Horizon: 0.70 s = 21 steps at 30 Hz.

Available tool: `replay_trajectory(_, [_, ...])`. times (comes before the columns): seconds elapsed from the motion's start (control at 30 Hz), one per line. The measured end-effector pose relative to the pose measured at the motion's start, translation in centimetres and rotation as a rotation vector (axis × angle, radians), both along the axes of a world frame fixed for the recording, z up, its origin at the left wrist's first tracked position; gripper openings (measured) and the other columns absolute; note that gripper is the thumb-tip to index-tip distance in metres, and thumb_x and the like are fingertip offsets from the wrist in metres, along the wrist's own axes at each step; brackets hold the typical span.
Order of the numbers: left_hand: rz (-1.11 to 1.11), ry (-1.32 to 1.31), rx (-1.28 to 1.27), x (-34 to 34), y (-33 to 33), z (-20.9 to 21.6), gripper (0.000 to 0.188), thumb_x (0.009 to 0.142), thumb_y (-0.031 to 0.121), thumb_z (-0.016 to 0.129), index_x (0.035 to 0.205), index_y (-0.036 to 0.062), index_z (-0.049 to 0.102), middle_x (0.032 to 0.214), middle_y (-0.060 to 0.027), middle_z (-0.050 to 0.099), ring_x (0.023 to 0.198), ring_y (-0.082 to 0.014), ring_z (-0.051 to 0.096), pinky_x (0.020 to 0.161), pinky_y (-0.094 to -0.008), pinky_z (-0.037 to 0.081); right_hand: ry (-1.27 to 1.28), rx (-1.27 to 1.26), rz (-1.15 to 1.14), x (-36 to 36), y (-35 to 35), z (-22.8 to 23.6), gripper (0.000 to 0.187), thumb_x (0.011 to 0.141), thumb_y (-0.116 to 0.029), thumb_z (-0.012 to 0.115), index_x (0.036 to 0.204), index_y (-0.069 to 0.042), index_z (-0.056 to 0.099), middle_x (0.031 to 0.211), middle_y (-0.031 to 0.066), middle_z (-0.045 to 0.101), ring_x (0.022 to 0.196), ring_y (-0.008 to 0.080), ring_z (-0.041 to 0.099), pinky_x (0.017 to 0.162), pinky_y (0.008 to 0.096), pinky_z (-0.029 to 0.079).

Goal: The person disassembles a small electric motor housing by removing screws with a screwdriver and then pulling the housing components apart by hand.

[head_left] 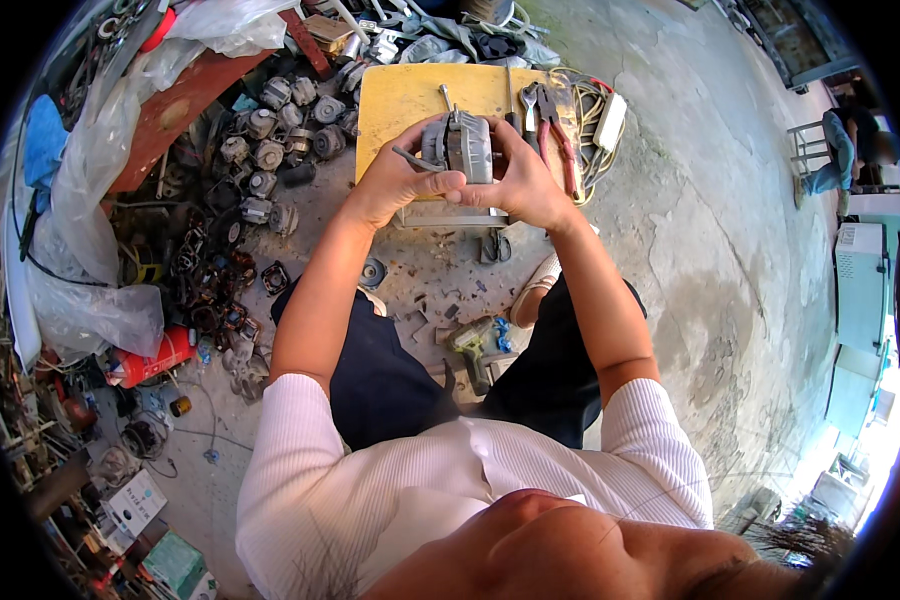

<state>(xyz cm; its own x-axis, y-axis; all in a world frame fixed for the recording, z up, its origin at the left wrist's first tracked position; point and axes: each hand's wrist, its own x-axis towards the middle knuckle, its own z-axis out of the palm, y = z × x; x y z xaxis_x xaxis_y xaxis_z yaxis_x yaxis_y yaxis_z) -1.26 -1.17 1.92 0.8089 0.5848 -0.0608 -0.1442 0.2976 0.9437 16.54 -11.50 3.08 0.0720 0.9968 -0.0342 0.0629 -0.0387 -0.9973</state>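
Note:
A grey metal electric motor (467, 148) is held between my two hands above a low yellow-topped table (390, 95). My left hand (398, 178) is closed around its left side, and a thin grey rod or bar sticks out by the fingers. From the right, my right hand (528, 182) grips the housing, its thumb meeting the left thumb below the motor. To the right of the motor lie red-handled pliers (558, 140), a screwdriver (513, 100) and a wrench-like tool (529, 98). A small metal tool (445, 95) points up behind the motor.
Several used motors (270, 150) are heaped on the floor to the left, near copper-coloured parts (205, 260). A coiled cable with a white power strip (611, 122) lies right of the table. Between my feet is a cordless drill (470, 345). Another person (842, 150) is at far right.

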Motion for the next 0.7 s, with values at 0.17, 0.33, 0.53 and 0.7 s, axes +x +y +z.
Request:
replay_trajectory(0.17, [0.004,0.022,0.075,0.4,0.1,0.0,0.100,0.065,0.031,0.095,0.145,-0.0007,0.044,0.132,-0.0082,0.058,0.121,-0.0178,0.055,0.103,-0.0323,0.045,-0.037,0.040,-0.052,0.0,-0.2,-0.4,0.096,0.065,-0.019,0.093,0.141,0.000,0.040,0.127,0.0107,0.057,0.114,0.0197,0.058,0.101,0.0351,0.047])
replay_trajectory(0.33, [0.029,0.048,0.096,0.7,0.0,0.2,0.104,0.063,0.031,0.096,0.146,-0.0017,0.043,0.132,-0.0090,0.058,0.121,-0.0181,0.056,0.104,-0.0324,0.045,-0.046,0.054,-0.094,0.1,-0.2,-0.8,0.097,0.064,-0.019,0.093,0.142,0.001,0.039,0.128,0.0130,0.058,0.116,0.0201,0.058,0.102,0.0355,0.046])
replay_trajectory(0.53, [0.067,0.047,0.122,0.6,-0.1,0.3,0.107,0.060,0.033,0.097,0.145,-0.0025,0.043,0.132,-0.0097,0.058,0.121,-0.0182,0.056,0.104,-0.0329,0.045,-0.134,0.068,-0.126,-0.2,-0.3,-0.9,0.097,0.064,-0.017,0.093,0.142,0.000,0.038,0.128,0.0138,0.058,0.117,0.0208,0.058,0.102,0.0359,0.046])
replay_trajectory(0.7, [0.091,0.061,0.126,0.2,-0.5,0.2,0.105,0.061,0.032,0.097,0.145,-0.0018,0.043,0.133,-0.0096,0.058,0.122,-0.0178,0.056,0.105,-0.0333,0.045,-0.176,0.070,-0.118,-0.2,-0.3,-1.2,0.096,0.063,-0.018,0.093,0.141,0.000,0.039,0.127,0.0129,0.058,0.116,0.0203,0.058,0.102,0.0356,0.046])
